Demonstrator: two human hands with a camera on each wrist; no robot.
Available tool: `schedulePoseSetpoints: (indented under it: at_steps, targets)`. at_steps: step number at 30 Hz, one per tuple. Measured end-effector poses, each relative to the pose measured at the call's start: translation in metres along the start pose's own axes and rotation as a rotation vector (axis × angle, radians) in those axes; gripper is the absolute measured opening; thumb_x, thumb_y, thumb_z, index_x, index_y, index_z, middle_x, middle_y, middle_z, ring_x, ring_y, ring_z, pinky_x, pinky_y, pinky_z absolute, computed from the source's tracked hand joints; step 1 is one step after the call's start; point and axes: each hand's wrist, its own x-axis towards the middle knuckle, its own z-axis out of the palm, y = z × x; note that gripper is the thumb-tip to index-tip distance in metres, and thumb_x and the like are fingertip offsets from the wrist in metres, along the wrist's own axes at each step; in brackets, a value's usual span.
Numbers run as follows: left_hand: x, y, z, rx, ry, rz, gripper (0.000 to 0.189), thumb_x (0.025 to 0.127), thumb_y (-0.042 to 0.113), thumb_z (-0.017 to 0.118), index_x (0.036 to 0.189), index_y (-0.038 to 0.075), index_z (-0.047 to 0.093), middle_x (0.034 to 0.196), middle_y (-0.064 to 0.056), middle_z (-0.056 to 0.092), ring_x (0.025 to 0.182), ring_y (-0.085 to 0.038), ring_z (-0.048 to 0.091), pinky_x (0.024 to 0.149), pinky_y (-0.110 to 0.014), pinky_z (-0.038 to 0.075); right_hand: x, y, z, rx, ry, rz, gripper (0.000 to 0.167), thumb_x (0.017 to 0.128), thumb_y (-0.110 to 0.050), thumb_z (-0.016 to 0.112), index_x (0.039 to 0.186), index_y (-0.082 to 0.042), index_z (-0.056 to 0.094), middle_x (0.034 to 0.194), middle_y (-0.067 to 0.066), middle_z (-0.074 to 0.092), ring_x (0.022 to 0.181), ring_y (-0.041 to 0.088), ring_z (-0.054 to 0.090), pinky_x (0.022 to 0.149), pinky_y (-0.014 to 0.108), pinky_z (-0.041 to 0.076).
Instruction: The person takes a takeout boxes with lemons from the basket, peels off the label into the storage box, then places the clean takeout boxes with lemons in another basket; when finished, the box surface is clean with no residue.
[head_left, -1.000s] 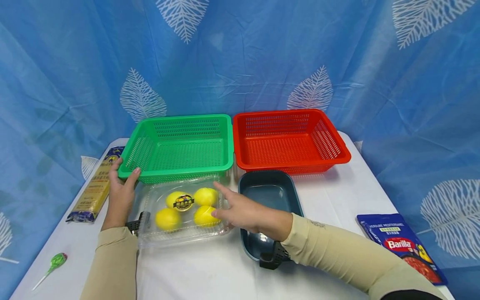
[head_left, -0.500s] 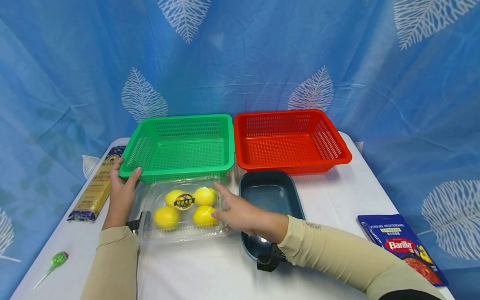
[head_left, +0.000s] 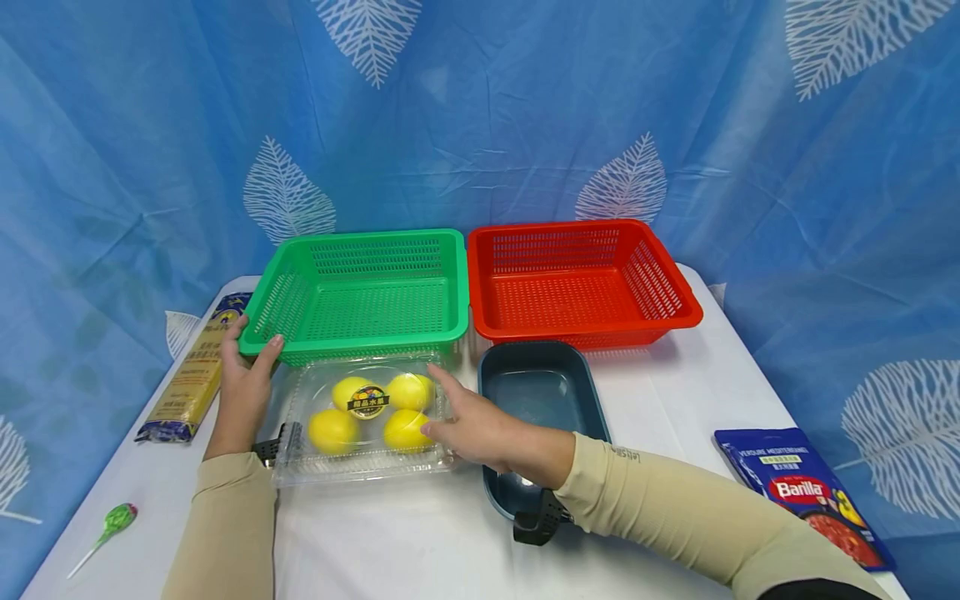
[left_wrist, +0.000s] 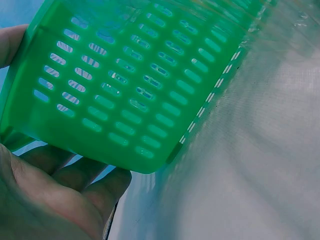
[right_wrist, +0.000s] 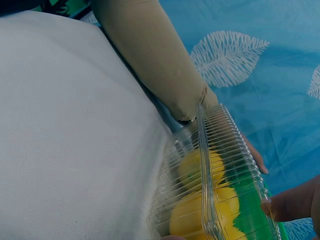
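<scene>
Our left hand (head_left: 243,387), at the left of the head frame, grips the front left corner of the green plastic basket (head_left: 352,347), thumb over the rim and fingers curled against the outside. Our right hand (head_left: 487,429), near the centre, pinches the right end of the clear plastic clamshell box (head_left: 360,475) between thumb and index finger. We find that box left of centre, just below the green basket in the frame; four lemons (head_left: 333,432) show inside under a black-and-gold label (head_left: 368,402). Whether its base touches the white-covered table (head_left: 420,542) we cannot tell. Our right forearm crosses above a dark blue dish (head_left: 543,392), with a red plastic basket (head_left: 551,300) at upper centre-right. We also see a spaghetti packet (head_left: 183,379) at left, a green lollipop (head_left: 117,519) at lower left, and a Barilla pouch (head_left: 802,492) at lower right.
</scene>
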Motion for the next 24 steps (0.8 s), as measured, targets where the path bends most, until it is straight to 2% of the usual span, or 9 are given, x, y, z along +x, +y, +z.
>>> schedulePoseSetpoints:
  at_steps: [3, 5, 7, 10, 12, 17, 21, 24]
  targets:
    - [-0.0001, 0.0005, -0.0002, 0.024, 0.001, 0.0, 0.082, 0.109, 0.043, 0.054, 0.17, 0.028, 0.001, 0.17, -0.02, 0.015, 0.151, -0.032, 0.028, 0.119, -0.032, 0.031, 0.0006, 0.0006, 0.0, 0.004, -0.003, 0.001, 0.087, 0.102, -0.011, 0.07, 0.17, -0.024, 0.017, 0.168, 0.016, 0.029, 0.126, 0.035, 0.052, 0.102, 0.05, 0.05]
    - [-0.0003, 0.0006, -0.0003, 0.034, 0.0, 0.001, 0.082, 0.109, 0.044, 0.054, 0.17, 0.028, 0.002, 0.169, -0.021, 0.016, 0.151, -0.032, 0.029, 0.119, -0.032, 0.032, 0.0006, 0.0008, 0.0001, 0.011, -0.004, 0.003, 0.087, 0.102, -0.011, 0.069, 0.17, -0.024, 0.017, 0.168, 0.015, 0.028, 0.13, 0.036, 0.05, 0.108, 0.055, 0.046]
    - [-0.0004, 0.0008, -0.0003, 0.034, -0.006, 0.003, 0.082, 0.109, 0.044, 0.054, 0.17, 0.028, 0.001, 0.169, -0.021, 0.017, 0.151, -0.033, 0.029, 0.119, -0.033, 0.032, 0.0005, 0.0009, 0.0003, 0.014, -0.003, 0.004, 0.087, 0.102, -0.011, 0.069, 0.17, -0.024, 0.017, 0.169, 0.015, 0.028, 0.13, 0.037, 0.049, 0.108, 0.055, 0.046]
    - [-0.0005, 0.0006, -0.0006, 0.033, -0.011, 0.0, 0.082, 0.109, 0.044, 0.054, 0.17, 0.028, 0.001, 0.169, -0.022, 0.016, 0.152, -0.034, 0.028, 0.12, -0.036, 0.031, 0.0002, 0.001, 0.0005, 0.01, 0.002, 0.003, 0.087, 0.102, -0.01, 0.07, 0.17, -0.023, 0.018, 0.168, 0.015, 0.029, 0.123, 0.035, 0.051, 0.099, 0.048, 0.051]
    - [0.0, -0.0001, -0.0005, 0.033, -0.013, -0.006, 0.082, 0.109, 0.043, 0.054, 0.17, 0.027, 0.0, 0.169, -0.023, 0.015, 0.152, -0.035, 0.027, 0.121, -0.037, 0.03, 0.0, 0.001, 0.0005, 0.018, 0.001, 0.005, 0.087, 0.102, -0.009, 0.07, 0.17, -0.023, 0.018, 0.167, 0.016, 0.03, 0.113, 0.035, 0.057, 0.083, 0.042, 0.055]
    - [0.0007, -0.0002, 0.0004, 0.016, -0.012, -0.026, 0.082, 0.11, 0.04, 0.053, 0.17, 0.024, -0.001, 0.168, -0.025, 0.015, 0.152, -0.036, 0.026, 0.122, -0.042, 0.028, -0.0003, 0.0011, 0.0001, 0.037, -0.001, 0.014, 0.087, 0.101, -0.007, 0.07, 0.17, -0.023, 0.019, 0.164, 0.017, 0.033, 0.087, 0.03, 0.061, 0.056, 0.032, 0.049]
    - [0.0003, 0.0027, 0.0017, 0.016, -0.011, -0.028, 0.082, 0.111, 0.039, 0.052, 0.17, 0.023, -0.002, 0.168, -0.026, 0.014, 0.152, -0.037, 0.026, 0.121, -0.046, 0.028, -0.0003, 0.0006, 0.0, 0.033, 0.003, 0.017, 0.086, 0.101, -0.008, 0.07, 0.17, -0.025, 0.02, 0.162, 0.018, 0.035, 0.079, 0.028, 0.06, 0.053, 0.029, 0.047]
    - [-0.0023, 0.0062, 0.0021, 0.045, -0.027, -0.014, 0.081, 0.111, 0.041, 0.049, 0.17, 0.023, -0.004, 0.168, -0.027, 0.013, 0.153, -0.04, 0.024, 0.121, -0.053, 0.027, -0.0002, 0.0004, -0.0003, 0.028, 0.004, 0.023, 0.086, 0.101, -0.01, 0.071, 0.169, -0.026, 0.02, 0.162, 0.017, 0.036, 0.087, 0.03, 0.062, 0.054, 0.03, 0.047]
